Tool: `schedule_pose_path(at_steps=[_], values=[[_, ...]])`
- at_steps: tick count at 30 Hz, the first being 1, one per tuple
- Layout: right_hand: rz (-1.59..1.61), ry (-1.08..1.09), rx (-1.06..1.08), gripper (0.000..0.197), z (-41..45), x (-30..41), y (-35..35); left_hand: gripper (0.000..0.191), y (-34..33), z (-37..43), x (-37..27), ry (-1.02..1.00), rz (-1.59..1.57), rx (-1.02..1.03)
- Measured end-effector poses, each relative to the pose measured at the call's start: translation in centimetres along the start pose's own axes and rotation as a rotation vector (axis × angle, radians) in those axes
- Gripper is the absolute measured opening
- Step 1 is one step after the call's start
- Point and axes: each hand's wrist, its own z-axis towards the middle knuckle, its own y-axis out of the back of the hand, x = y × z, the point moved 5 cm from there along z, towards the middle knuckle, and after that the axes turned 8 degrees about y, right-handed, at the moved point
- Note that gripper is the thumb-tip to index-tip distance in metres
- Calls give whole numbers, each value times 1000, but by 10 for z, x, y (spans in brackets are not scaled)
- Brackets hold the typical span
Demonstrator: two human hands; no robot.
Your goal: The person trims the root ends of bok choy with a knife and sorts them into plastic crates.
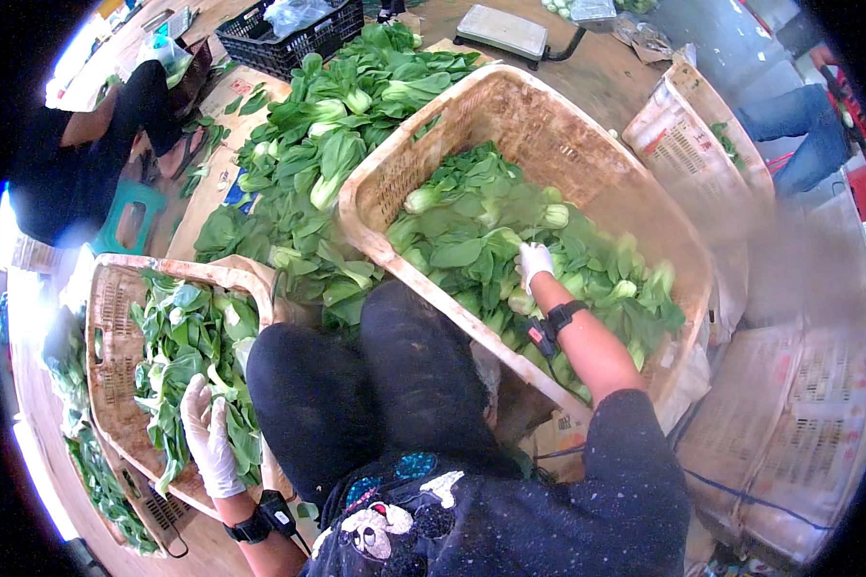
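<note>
My right hand [535, 265], in a white glove, reaches into a large dirt-stained plastic crate [606, 180]. Its curled fingers touch the heads of bok choy [469, 252] there. Leaves partly hide the fingertips, so a grip cannot be made out. On the other side, my left hand [213, 440], gloved too, has its fingers apart and nothing in them. It hovers at the near edge of a smaller plastic crate [177, 265] that holds loose bok choy leaves and plants [187, 346].
A heap of bok choy [317, 144] covers the floor ahead. Behind it stand a black plastic crate [289, 43] and a platform scale [501, 30]. A person [79, 166] sits by a green stool [130, 216] at left. More crates [693, 137] and wrapped stacks [786, 418] line the right.
</note>
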Motion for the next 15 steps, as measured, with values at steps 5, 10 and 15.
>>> schedule_pose_path(at_steps=[5, 10, 15], values=[[27, -233, -93, 71, -58, 80, -24, 42, -5, -6, 4, 51, 8, 0], [-104, -34, -185, 64, -27, 64, -40, 46, -15, -1, -6, 8, 3, 17], [262, 403, -54, 56, -35, 86, -50, 45, -7, -1, 7, 40, -16, -8]])
